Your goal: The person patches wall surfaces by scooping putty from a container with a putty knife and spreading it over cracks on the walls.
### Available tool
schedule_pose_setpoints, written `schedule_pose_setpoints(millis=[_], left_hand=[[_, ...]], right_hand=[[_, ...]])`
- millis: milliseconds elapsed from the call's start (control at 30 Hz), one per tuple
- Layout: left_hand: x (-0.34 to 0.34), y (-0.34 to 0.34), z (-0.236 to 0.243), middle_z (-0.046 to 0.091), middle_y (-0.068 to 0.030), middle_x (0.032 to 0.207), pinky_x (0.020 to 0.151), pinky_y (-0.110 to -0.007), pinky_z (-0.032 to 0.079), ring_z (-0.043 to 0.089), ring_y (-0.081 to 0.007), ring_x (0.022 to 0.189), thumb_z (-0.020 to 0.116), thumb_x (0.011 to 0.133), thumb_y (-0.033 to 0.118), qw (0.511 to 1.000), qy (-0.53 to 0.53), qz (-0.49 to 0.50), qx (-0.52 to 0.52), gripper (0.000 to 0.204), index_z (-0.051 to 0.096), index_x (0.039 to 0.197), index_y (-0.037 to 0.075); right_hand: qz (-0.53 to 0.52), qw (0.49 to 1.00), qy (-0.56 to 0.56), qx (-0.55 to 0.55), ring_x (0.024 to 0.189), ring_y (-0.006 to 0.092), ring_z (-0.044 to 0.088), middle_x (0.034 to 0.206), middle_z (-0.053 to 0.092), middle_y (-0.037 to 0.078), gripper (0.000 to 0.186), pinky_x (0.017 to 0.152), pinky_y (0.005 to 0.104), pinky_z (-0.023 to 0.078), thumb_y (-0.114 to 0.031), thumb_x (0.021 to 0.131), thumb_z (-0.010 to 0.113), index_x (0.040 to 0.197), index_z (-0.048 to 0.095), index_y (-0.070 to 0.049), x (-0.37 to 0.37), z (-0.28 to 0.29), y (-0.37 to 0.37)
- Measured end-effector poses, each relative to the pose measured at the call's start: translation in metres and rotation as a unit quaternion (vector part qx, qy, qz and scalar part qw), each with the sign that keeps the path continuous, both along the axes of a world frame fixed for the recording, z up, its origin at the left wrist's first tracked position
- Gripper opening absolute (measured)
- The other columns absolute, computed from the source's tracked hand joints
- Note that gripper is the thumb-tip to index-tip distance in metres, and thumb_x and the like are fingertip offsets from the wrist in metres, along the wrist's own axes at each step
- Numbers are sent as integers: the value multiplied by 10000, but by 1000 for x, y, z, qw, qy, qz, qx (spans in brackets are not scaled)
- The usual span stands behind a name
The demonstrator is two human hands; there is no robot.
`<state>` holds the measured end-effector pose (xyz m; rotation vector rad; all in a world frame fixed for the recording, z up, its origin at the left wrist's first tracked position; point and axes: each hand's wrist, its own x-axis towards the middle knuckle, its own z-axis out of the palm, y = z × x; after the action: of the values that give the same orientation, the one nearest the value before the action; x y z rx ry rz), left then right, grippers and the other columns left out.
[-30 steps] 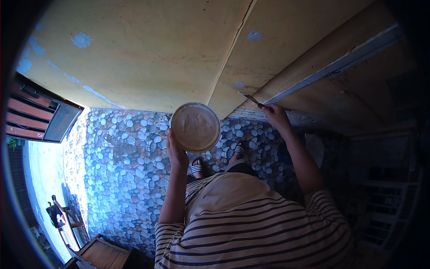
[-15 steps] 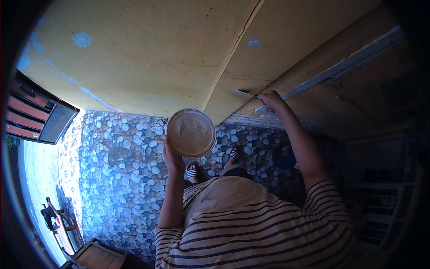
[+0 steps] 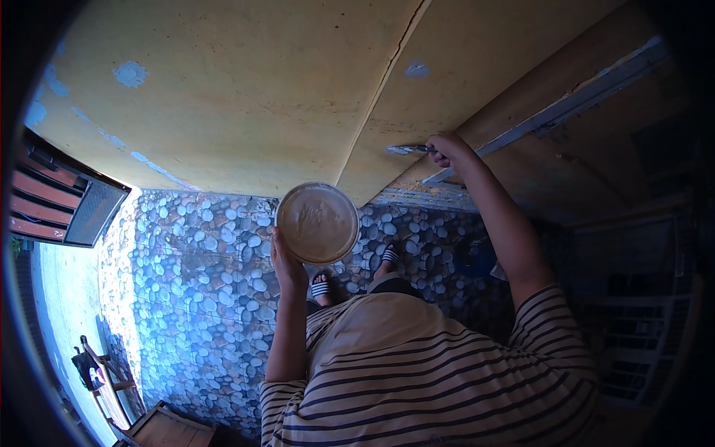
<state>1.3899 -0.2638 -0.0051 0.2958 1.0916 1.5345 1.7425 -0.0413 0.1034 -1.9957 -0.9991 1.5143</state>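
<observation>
My left hand (image 3: 286, 257) is closed round the near left side of a round tub (image 3: 318, 223), held level with its open top up. Smooth beige-grey paste fills it, with a rough patch in the middle. Out to the right, my right hand (image 3: 450, 151) grips the dark handle of a putty knife (image 3: 406, 150). The knife's blade lies at the yellow wall (image 3: 261, 89), by a pale smear of paste. I cannot tell how firmly the blade presses there. A long crack (image 3: 402, 45) runs down the wall left of the knife.
Pale filled patches (image 3: 131, 74) dot the wall. A ledge with a grey-white strip (image 3: 573, 104) juts out at right. Pebble-patterned flooring (image 3: 216, 298) lies below, with my striped slippers (image 3: 320, 286) on it. At left are a red-brown slatted gate (image 3: 48, 197) and wooden furniture (image 3: 167, 428).
The putty knife has turned flatter against the wall, so more of its blade shows. My right hand has shifted slightly up and left; the tub has hardly moved.
</observation>
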Motion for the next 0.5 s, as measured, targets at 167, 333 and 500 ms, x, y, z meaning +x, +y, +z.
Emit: schedule_pose_setpoints(millis=[167, 333, 500], left_hand=[[0, 0, -4, 579, -175, 1327, 1039, -360, 460, 592, -236, 1207, 370, 1085, 428, 1000, 8, -10, 11, 565, 487, 1362, -50], [-1, 1, -5, 579, -179, 1328, 1044, -367, 457, 591, -241, 1210, 378, 1081, 437, 1000, 17, -12, 4, 573, 484, 1364, -50], [-3, 1, -4, 581, -182, 1326, 1036, -363, 463, 596, -241, 1205, 379, 1081, 437, 1000, 5, -13, 11, 574, 486, 1362, -53]], right_hand=[[-78, 996, 47, -16, 424, 62, 320, 619, 436, 18, 130, 364, 224, 208, -118, 916, 513, 847, 410, -81, 0, -3, 5], [-133, 988, 81, -13, 418, 76, 326, 618, 442, 27, 147, 365, 232, 217, -122, 923, 499, 837, 387, -86, -7, -2, 5], [-180, 978, 106, 3, 415, 88, 341, 590, 429, 39, 136, 363, 238, 224, -115, 928, 480, 842, 384, -73, -10, -4, 7]])
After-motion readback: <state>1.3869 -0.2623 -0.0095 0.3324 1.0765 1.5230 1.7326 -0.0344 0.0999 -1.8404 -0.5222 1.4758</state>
